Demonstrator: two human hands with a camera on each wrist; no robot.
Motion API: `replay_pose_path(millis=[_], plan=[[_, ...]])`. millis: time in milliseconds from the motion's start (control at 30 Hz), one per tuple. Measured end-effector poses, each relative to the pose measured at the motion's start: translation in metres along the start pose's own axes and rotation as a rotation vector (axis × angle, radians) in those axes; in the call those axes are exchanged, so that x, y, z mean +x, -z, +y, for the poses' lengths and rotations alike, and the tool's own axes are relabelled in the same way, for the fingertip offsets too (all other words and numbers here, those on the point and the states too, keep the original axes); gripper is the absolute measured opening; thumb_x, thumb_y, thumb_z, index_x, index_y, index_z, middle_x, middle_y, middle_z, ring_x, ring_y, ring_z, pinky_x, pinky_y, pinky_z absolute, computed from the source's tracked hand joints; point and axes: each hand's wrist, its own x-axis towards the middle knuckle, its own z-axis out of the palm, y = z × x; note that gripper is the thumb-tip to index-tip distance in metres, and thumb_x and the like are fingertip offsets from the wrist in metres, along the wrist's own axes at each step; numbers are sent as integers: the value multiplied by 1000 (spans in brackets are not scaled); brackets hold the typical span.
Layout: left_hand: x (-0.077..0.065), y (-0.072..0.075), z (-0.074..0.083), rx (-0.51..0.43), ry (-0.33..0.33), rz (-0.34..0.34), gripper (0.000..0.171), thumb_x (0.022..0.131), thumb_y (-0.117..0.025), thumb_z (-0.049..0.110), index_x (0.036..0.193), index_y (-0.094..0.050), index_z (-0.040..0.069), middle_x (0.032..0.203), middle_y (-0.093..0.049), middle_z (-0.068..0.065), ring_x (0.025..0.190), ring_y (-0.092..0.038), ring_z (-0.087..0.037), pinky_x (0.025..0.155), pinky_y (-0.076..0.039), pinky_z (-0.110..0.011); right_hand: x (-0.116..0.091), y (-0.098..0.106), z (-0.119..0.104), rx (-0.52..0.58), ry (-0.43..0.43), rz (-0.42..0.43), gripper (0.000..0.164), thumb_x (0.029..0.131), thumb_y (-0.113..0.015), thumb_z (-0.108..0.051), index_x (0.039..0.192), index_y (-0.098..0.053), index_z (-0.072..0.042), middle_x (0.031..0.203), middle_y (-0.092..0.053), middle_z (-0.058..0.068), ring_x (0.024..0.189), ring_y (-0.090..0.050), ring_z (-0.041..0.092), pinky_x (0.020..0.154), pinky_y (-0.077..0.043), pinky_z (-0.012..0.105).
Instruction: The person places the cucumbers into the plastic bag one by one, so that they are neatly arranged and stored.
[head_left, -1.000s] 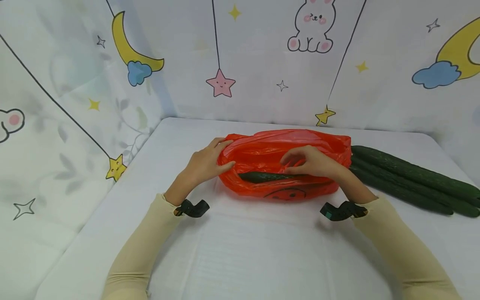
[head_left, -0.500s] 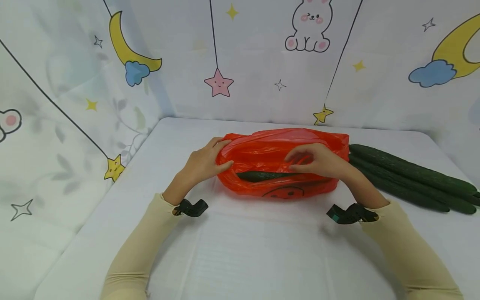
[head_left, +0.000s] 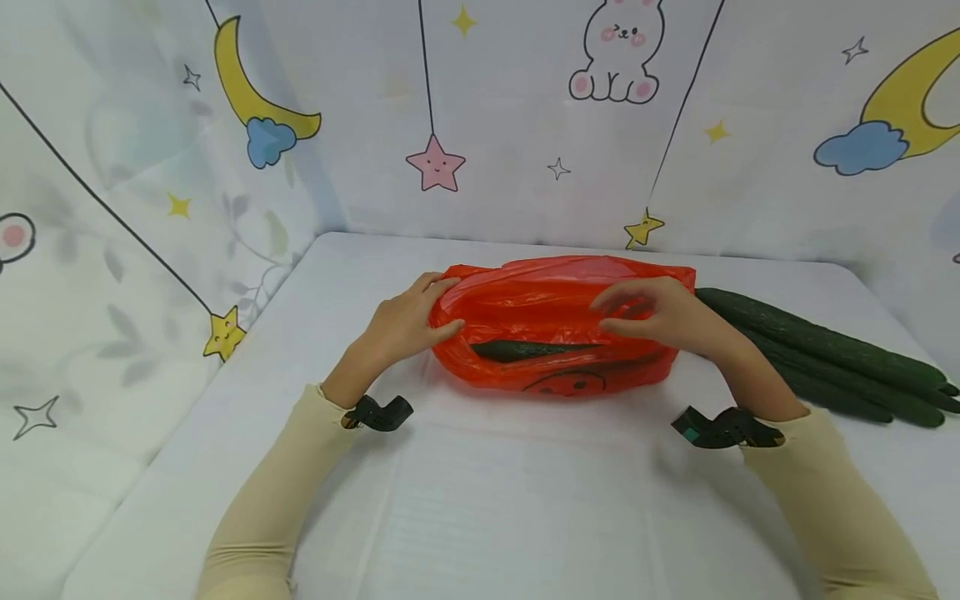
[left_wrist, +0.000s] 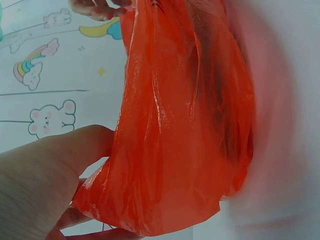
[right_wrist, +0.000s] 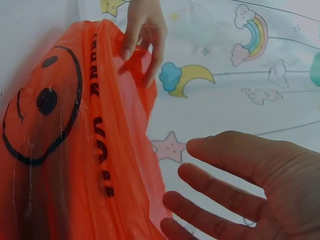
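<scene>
Gripping the red bag (head_left: 536, 310) with the left hand (head_left: 408, 322); better to move the relaxed, unloaded right hand (head_left: 663, 313) without dragging the plastic.

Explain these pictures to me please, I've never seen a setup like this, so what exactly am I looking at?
There's no robot, just a person's two bare hands. The widest picture comes from a head-worn camera looking forward and down; the other two come from small black wrist cameras, one per wrist. On the white table sits a red plastic bag with a cucumber inside. More cucumbers lie at its right. The left hand holds the bag's left edge. The right hand, fingers apart, seems to hold nothing.
</scene>
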Motion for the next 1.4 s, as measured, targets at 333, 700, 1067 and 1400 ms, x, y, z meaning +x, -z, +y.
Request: replay_pose_path(millis=[333, 700, 1067, 1400], plan=[[1, -2, -2, -1, -4, -3, 66, 92, -63, 40, 147, -42, 11, 146, -41, -12, 109, -61, -33, 80, -56, -52, -15, 15, 12, 5, 72, 117, 21, 87, -71, -5, 107, -71, -11, 100, -70, -5, 92, -59, 6, 77, -50, 15], [1, -4, -2, 13, -5, -4, 66, 92, -64, 40, 147, -42, 11, 147, -42, -12, 104, -64, -33, 80, -57, -51, -32, 28, 22, 33, 77, 134, 24, 85, -71, 2, 108, -70, -6, 101, -66, -5, 95, -56, 7, 74, -50, 14], [2, -4, -2, 10, -6, -1, 66, 91, -64, 39, 147, -43, 10, 146, -42, -12, 104, -64, -33, 79, -57, -51, -46, 37, 44, 16, 82, 186, 29, 82, -71, 9, 108, -69, -4, 98, -65, -8, 88, -57, 3, 75, -49, 9], [1, -3, -2, 9, -5, -7, 66, 91, -64, 39, 147, -42, 10, 146, -42, -12, 103, -64, -33, 78, -57, -50, -61, 46, 59, 22, -55, 245, 27, 86, -70, 3, 112, -69, -3, 102, -67, -10, 97, -57, 1, 78, -47, 6]])
